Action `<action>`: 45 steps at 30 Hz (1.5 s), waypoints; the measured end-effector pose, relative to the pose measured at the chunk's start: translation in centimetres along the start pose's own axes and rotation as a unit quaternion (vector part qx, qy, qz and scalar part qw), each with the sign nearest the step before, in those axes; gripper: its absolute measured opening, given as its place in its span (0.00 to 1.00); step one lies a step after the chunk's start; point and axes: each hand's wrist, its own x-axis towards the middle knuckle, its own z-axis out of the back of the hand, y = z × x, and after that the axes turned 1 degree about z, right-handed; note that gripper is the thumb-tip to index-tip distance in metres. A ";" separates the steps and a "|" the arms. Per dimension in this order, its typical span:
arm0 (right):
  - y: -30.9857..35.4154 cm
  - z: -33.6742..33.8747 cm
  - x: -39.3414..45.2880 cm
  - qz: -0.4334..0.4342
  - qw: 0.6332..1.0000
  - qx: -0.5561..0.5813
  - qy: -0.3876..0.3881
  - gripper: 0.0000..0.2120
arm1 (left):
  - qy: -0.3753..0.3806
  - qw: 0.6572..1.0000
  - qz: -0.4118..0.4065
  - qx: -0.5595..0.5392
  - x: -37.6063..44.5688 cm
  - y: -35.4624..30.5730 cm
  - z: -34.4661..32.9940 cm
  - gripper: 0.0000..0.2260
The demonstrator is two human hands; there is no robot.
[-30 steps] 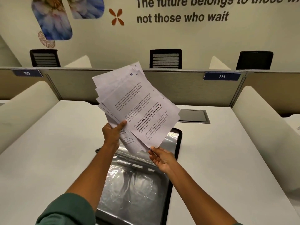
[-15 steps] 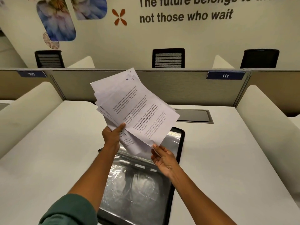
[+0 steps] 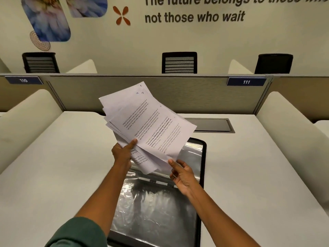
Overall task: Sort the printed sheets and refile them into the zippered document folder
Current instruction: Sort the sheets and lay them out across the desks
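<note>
A white counter (image 3: 53, 175) fills the near view, walled on both sides by cream rounded dividers (image 3: 26, 118) and at the back by a grey-beige partition (image 3: 204, 93). Blue number plates, 110 (image 3: 23, 80) and 111 (image 3: 246, 82), sit on that partition. A grey cable hatch (image 3: 213, 125) is set into the counter near the back. Beyond the partition stand three black chairs (image 3: 179, 62) before a cream wall with lettering (image 3: 195, 16) and flower decals (image 3: 48, 20).

The folder (image 3: 160, 202) lies open flat on the counter, black-edged, with shiny clear sleeves. Above it, the left hand (image 3: 123, 153) grips a fanned sheaf of sheets (image 3: 146, 122), thumb on top. The right hand (image 3: 181, 172) is just under the front sheet's lower corner, fingers loosely spread; whether it touches the paper cannot be told.
</note>
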 end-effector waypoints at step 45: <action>0.0 13.0 1.2 0.036 0.779 -0.420 -0.464 0.24 | 0.211 0.870 0.161 0.415 5.7 4.7 4.6 0.21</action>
